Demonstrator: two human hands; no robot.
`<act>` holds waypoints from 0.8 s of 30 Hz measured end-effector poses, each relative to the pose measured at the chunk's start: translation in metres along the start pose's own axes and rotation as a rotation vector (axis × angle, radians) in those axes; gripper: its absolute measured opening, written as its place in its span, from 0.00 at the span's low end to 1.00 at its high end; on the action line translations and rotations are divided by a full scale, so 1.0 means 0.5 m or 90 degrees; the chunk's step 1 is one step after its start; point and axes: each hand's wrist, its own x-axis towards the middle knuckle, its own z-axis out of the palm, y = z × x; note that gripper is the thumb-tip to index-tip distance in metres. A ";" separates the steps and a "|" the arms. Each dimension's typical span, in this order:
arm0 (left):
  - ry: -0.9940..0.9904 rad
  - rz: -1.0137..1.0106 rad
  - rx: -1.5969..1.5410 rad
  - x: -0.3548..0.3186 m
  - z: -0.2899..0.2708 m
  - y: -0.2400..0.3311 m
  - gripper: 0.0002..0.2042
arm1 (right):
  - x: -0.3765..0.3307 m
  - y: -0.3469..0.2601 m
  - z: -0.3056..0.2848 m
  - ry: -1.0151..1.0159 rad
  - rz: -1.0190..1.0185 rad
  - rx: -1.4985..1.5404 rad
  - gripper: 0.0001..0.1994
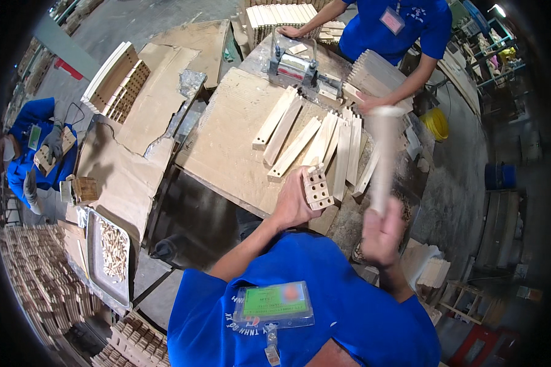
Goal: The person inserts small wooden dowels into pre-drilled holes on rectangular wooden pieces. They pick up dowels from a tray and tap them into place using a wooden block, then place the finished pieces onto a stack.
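My left hand is closed around a small stack of wooden pieces, whose ends with rows of round drilled holes face me. It is at the near edge of the cardboard-covered table. To the right, my right hand grips a pale mallet, raised upright and smeared by motion; its wider end is at the top. Beyond my left hand, several loose wooden slats lie side by side, some with holes in their ends.
Across the table a co-worker's hand rests by stacked slats, near a metal clamping device. At left, a gloved co-worker holds a drilled wooden piece. A metal tray of dowels and stacked drilled boards stand on the left table.
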 end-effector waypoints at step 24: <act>0.017 0.094 0.107 0.003 -0.009 0.003 0.52 | 0.047 0.041 0.011 -0.012 -0.058 -0.017 0.13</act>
